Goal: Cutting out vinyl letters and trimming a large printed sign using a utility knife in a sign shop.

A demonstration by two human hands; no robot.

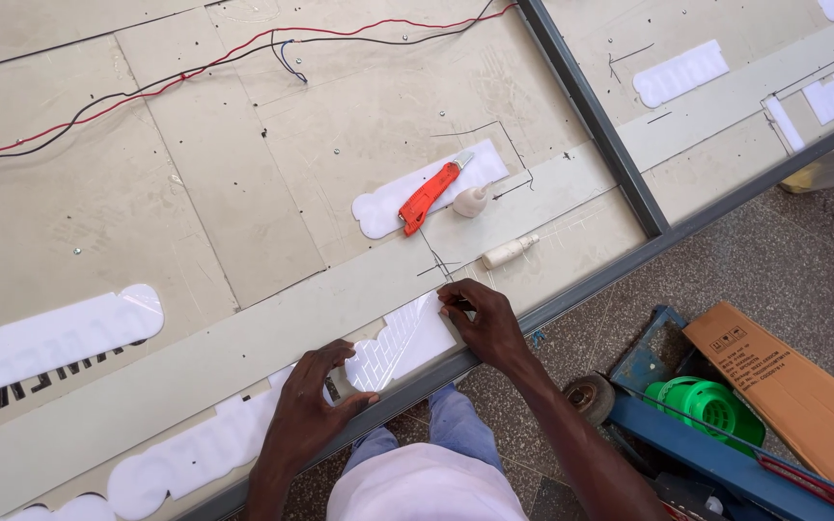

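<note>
A white acrylic cut-out piece (pixel 400 340) with a scalloped edge lies on the large beige panel (pixel 243 193) near its front metal frame edge. My left hand (pixel 311 410) presses flat on the piece's left part. At the piece's right corner, my right hand (pixel 485 318) pinches it with the fingertips. An orange utility knife (pixel 427 197) rests on another white cut-out (pixel 383 207) farther up the panel. Beside the knife sit a small white glue bottle (pixel 472 200) and a white tube (pixel 509 251).
Red and black wires (pixel 147 87) run across the panel's far side. A grey metal bar (pixel 596 121) crosses the panel at right. More white cut-outs (pixel 50 338) lie at left and upper right. On the floor stand a blue trolley (pixel 687 425), a green reel (pixel 707 405) and a cardboard box (pixel 793 396).
</note>
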